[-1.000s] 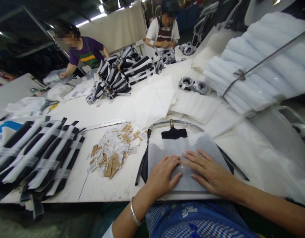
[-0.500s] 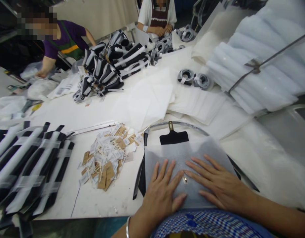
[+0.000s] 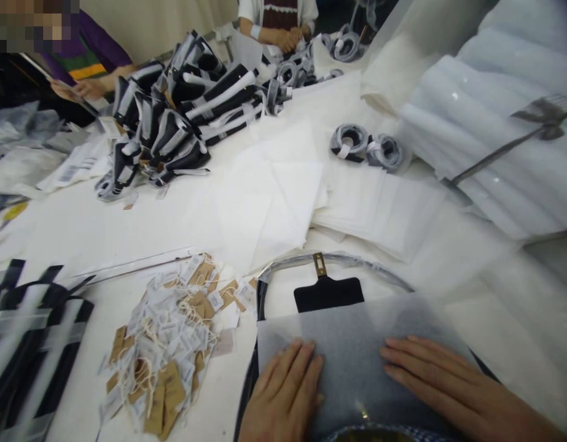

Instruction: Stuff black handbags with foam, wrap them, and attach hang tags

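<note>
A translucent white sheet [image 3: 352, 350] lies over a black bag near the front edge of the table. The bag's black tab [image 3: 329, 293] with a metal fitting and its film-wrapped curved handle [image 3: 338, 256] show beyond the sheet. My left hand [image 3: 285, 390] rests flat on the sheet's left part, fingers stretched and side by side. On its right part lies my right hand [image 3: 442, 380], also flat with straight fingers. Between the hands, near the bottom of the view, a small gold metal piece [image 3: 365, 412] shows. Most of the bag is hidden under the sheet.
Left of the bag is a heap of tags [image 3: 172, 337] with strings. Wrapped black straps lie piled [image 3: 172, 116] farther back and stacked [image 3: 29, 350] at left. Thin white sheets [image 3: 366, 202], strap coils [image 3: 349, 141] and a tied white bundle [image 3: 499, 135] stand beyond. Two people work across the table.
My hands have moved apart on the sheet, and their fingers are closer together. The view has shifted nearer the bag. The person at far left now has both hands together on something thin.
</note>
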Available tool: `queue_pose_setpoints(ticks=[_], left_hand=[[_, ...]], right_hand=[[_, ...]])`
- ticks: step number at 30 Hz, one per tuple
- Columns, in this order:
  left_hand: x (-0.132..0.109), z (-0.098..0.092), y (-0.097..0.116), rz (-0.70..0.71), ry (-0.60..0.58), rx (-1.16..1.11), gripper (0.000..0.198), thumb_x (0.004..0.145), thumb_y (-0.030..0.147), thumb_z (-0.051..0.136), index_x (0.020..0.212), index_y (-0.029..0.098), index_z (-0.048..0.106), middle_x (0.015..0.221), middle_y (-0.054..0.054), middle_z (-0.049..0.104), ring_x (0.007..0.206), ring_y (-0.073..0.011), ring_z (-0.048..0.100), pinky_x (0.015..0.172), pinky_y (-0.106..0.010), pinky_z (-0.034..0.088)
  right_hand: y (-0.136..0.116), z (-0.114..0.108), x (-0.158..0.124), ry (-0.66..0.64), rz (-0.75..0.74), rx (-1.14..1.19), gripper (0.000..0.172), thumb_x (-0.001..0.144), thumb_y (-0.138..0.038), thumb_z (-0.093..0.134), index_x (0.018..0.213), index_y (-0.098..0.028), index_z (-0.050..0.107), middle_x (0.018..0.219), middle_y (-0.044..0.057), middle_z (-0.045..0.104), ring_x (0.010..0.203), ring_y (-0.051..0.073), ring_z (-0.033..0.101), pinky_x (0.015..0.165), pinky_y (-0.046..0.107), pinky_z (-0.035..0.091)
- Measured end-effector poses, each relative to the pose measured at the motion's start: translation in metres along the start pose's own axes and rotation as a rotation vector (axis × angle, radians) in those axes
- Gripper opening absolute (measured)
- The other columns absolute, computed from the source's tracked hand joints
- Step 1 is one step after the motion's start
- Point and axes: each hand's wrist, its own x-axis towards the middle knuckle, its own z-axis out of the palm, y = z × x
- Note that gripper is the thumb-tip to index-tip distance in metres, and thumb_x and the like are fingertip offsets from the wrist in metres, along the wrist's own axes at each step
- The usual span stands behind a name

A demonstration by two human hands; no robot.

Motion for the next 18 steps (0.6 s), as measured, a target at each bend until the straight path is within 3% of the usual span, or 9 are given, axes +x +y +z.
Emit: queue_pose_setpoints(ticks=[5, 9, 11, 14, 18], left_hand=[[0.028, -0.007, -0.005, -0.102, -0.064, -0.059, 0.041, 0.103, 0.039, 0.041, 0.128, 0.013, 0.06, 0.123, -0.008, 0.071, 0.114, -0.0235, 0.065, 0.1, -0.042, 0.055], [0.032, -0.022, -0.006, -0.114, -0.034, -0.18, 0.04, 0.101, 0.044, 0.042, 0.118, 0.013, 0.062, 0.102, -0.009, 0.073, 0.095, -0.0229, 0.069, 0.094, -0.042, 0.057], [0.033, -0.03, -0.006, -0.107, 0.0, -0.272, 0.035, 0.101, 0.042, 0.043, 0.11, 0.015, 0.063, 0.09, -0.007, 0.072, 0.083, -0.0207, 0.068, 0.081, -0.037, 0.059], [0.035, -0.03, -0.006, -0.131, 0.038, -0.306, 0.024, 0.102, 0.033, 0.043, 0.098, 0.019, 0.062, 0.069, -0.001, 0.064, 0.061, -0.0172, 0.061, 0.054, -0.032, 0.051], [0.042, -0.008, -0.006, -0.227, 0.008, -0.198, 0.028, 0.104, 0.038, 0.037, 0.105, 0.02, 0.059, 0.071, 0.001, 0.067, 0.058, -0.0168, 0.064, 0.05, -0.031, 0.049]], right_hand=[[0.012, -0.016, 0.036, -0.044, 0.147, -0.045, 0.057, 0.098, -0.037, 0.052, 0.15, -0.017, 0.042, 0.134, 0.011, 0.063, 0.12, 0.031, 0.061, 0.102, 0.053, 0.049], [0.014, -0.029, 0.046, -0.056, 0.111, 0.026, 0.052, 0.096, -0.042, 0.054, 0.146, -0.024, 0.049, 0.113, 0.007, 0.073, 0.102, 0.028, 0.067, 0.102, 0.051, 0.049], [0.013, -0.036, 0.047, -0.014, 0.097, 0.073, 0.05, 0.097, -0.039, 0.052, 0.145, -0.025, 0.05, 0.11, 0.006, 0.074, 0.103, 0.027, 0.066, 0.099, 0.046, 0.051], [0.013, -0.037, 0.053, 0.021, 0.1, 0.13, 0.041, 0.098, -0.028, 0.049, 0.139, -0.025, 0.054, 0.096, 0.006, 0.074, 0.088, 0.023, 0.066, 0.078, 0.037, 0.056], [0.016, -0.019, 0.065, -0.065, 0.139, 0.047, 0.032, 0.1, -0.02, 0.041, 0.124, -0.019, 0.061, 0.083, 0.004, 0.07, 0.065, 0.019, 0.062, 0.059, 0.033, 0.05]])
